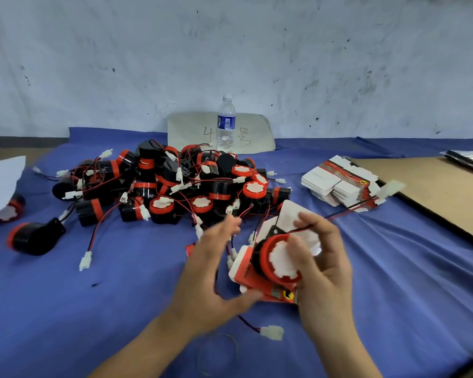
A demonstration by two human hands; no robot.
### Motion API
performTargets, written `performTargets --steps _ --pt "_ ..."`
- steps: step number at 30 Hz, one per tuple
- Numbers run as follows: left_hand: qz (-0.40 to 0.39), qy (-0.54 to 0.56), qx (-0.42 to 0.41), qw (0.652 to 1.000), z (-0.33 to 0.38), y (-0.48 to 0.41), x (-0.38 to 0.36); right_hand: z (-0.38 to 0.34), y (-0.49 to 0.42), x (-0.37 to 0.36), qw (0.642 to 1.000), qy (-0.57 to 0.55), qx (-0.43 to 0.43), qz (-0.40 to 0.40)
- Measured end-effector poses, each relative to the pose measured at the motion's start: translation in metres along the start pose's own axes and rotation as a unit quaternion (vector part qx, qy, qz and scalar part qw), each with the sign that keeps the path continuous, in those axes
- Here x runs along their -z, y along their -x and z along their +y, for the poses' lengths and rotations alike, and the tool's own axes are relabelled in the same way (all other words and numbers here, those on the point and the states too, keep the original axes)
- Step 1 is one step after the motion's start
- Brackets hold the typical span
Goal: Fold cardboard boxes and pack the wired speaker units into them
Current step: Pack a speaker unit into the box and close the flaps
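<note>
At the bottom centre of the frame a thin loop lies on the blue cloth, and just right of it a white connector lies on a red-and-black lead.

Above these, the left hand is motion-blurred. Its fingers are spread apart and straight and hold nothing. Its thumb points toward the lower edge of the cardboard box; whether it touches cannot be told.

The right hand grips that red-and-white box together with a speaker unit. The unit sits at the box's open mouth, red rim and white face toward the camera. The thumb lies across the white face, and the other fingers curl round from behind, over the box's raised white flaps. The unit's wire runs from under the fingertips up and right to a second plug.

In the middle of the frame is the pile of speaker units, wires tangled. A lone unit lies to its left. Another is half under a white sheet at the left edge. Right of the pile is the stack of flat boxes, beside a brown cardboard sheet.

Farthest off, a water bottle stands upright in front of a pale card marked "4", which leans on the wall.
</note>
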State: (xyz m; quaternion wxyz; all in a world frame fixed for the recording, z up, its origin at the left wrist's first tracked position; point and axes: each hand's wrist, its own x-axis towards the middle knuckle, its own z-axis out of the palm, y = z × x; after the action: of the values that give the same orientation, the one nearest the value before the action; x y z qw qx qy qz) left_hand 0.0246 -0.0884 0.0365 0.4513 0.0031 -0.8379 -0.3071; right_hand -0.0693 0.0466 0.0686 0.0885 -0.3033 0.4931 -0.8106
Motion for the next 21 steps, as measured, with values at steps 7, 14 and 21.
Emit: performTargets --steps 7,14,21 --pt "0.009 -0.035 -0.024 0.999 0.002 0.006 -0.009 0.018 0.015 -0.017 0.916 0.340 0.214 0.009" --pt "0.017 -0.070 0.004 0.997 -0.001 0.000 -0.009 0.021 0.007 -0.009 0.875 0.434 0.202 -0.071" --pt "-0.019 -0.024 0.074 0.997 -0.008 0.002 -0.015 0.005 -0.016 0.022 0.936 0.347 0.056 0.015"
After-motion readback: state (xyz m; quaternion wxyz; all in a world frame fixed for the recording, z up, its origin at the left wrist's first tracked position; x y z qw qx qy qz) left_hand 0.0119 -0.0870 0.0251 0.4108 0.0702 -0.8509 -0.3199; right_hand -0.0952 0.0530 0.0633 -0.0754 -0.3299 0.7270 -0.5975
